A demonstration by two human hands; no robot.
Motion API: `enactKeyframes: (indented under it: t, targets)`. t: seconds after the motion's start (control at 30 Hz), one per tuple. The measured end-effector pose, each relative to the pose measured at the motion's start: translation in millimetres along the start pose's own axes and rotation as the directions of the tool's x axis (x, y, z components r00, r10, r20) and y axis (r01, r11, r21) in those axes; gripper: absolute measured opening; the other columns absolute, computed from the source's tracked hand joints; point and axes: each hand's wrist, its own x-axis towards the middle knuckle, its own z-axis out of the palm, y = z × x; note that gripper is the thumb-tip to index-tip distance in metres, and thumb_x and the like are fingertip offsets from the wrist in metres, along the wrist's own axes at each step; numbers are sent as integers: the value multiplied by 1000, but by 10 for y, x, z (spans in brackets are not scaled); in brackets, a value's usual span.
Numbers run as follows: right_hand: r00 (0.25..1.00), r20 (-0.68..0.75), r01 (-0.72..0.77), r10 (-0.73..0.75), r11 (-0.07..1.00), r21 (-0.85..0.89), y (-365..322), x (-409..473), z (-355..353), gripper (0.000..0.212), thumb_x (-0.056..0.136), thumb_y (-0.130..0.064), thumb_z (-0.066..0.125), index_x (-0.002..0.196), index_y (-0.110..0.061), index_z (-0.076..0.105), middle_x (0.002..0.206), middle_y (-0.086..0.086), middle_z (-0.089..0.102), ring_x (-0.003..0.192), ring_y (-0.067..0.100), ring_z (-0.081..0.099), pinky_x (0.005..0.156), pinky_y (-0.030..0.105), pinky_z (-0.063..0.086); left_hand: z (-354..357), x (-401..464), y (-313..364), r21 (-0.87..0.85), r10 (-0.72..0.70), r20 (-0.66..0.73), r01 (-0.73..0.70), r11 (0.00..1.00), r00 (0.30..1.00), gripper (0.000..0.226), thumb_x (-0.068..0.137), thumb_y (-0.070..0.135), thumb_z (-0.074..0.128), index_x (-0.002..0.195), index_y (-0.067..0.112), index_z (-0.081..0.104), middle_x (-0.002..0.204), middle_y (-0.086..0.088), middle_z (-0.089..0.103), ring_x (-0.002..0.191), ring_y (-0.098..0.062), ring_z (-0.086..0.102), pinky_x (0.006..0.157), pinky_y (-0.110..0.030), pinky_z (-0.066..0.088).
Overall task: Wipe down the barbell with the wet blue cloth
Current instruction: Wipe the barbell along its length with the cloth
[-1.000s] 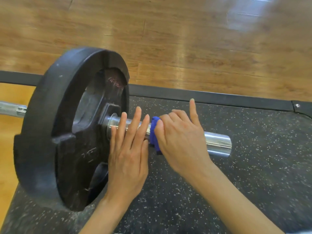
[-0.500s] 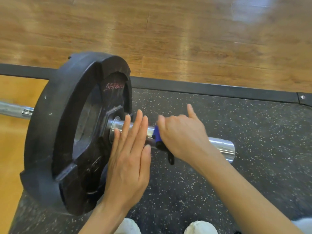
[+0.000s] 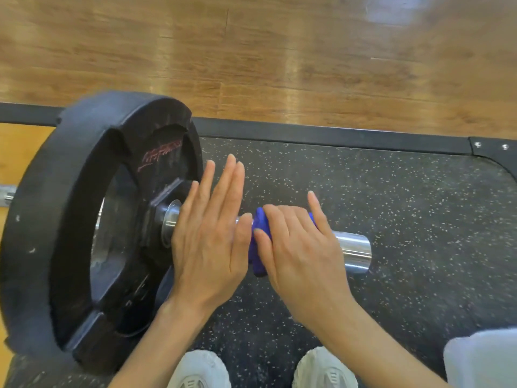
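At the far left you see a short piece of the bar (image 3: 7,195) coming out behind the plate (image 3: 70,219). The plate is black and thick, it stands on its edge on the mat (image 3: 391,205), and it has faded red letters on its face. At its centre the steel collar (image 3: 169,219) of the sleeve (image 3: 354,252) shows.

Just right of the plate is your left hand (image 3: 208,245). It lies flat over the sleeve, palm down, and its fingers (image 3: 223,189) are straight and close together, pointing away from you. They hold nothing; the hand only rests on the metal near the collar.

Next comes the cloth (image 3: 258,247), bright blue and bunched, wrapped on the sleeve between your two hands. Your left thumb is touching it or almost touching it; which of the two is not clear.

Your right hand (image 3: 300,245) covers the cloth from above. Its fingers are curled around the cloth and press it on the sleeve, and only the index finger is lifted and straight. A little blue also shows at the far side of this hand.

Right of the hand the bare end of the sleeve is shiny and lies above the speckled mat. A black frame (image 3: 335,134) borders the mat, and the wooden floor (image 3: 251,51) is behind it. At the bottom you see the tips of two white shoes (image 3: 200,369).
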Motion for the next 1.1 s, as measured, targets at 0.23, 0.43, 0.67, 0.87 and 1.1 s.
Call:
enactKeyframes:
  t: [0.23, 0.43, 0.67, 0.87, 1.1]
  targets:
    - [939, 327, -130, 105, 990, 55, -63, 345, -218, 23, 105, -24, 27, 92, -13, 43, 80, 6, 52, 74, 31, 43, 80, 41, 45, 46, -118, -21, 105, 32, 42, -37, 994, 999, 63, 109, 33, 9, 139, 17, 62, 153, 5, 49, 152, -23, 30, 124, -40, 19]
    - [985, 116, -127, 128, 992, -18, -124, -156, -217, 20, 98, -24, 44, 84, -17, 57, 70, 1, 50, 65, 26, 51, 91, 46, 52, 105, -146, -2, 141, 1, -29, 3, 990, 1000, 59, 109, 30, 15, 129, 24, 70, 151, 10, 50, 151, -21, 31, 119, -38, 22]
    - [852, 514, 4, -102, 982, 189, 75, 295, -272, 24, 107, -30, 40, 101, -10, 51, 88, 5, 55, 76, 28, 48, 76, 38, 42, 102, -221, 34, 117, -2, -86, 12, 993, 996, 60, 108, 29, 16, 125, 22, 73, 151, 9, 51, 151, -21, 32, 119, -38, 22]
    - [989, 39, -147, 145, 988, 42, -183, -174, -83, 32, 97, -22, 29, 77, -15, 54, 70, 2, 49, 66, 29, 52, 108, 57, 43, 92, -220, 42, 123, -20, -96, 32, 992, 995, 54, 106, 26, 22, 125, 25, 72, 152, 9, 50, 151, -21, 30, 120, -35, 18]
    - [960, -211, -179, 183, 983, 40, 77, -423, 56, 27, 101, -23, 35, 99, -15, 62, 91, -2, 60, 101, 25, 61, 124, 52, 17, 25, -238, 82, 104, -18, -105, 29, 994, 994, 55, 105, 24, 22, 156, 10, 38, 166, -3, 26, 157, -26, 10, 126, -40, 0]
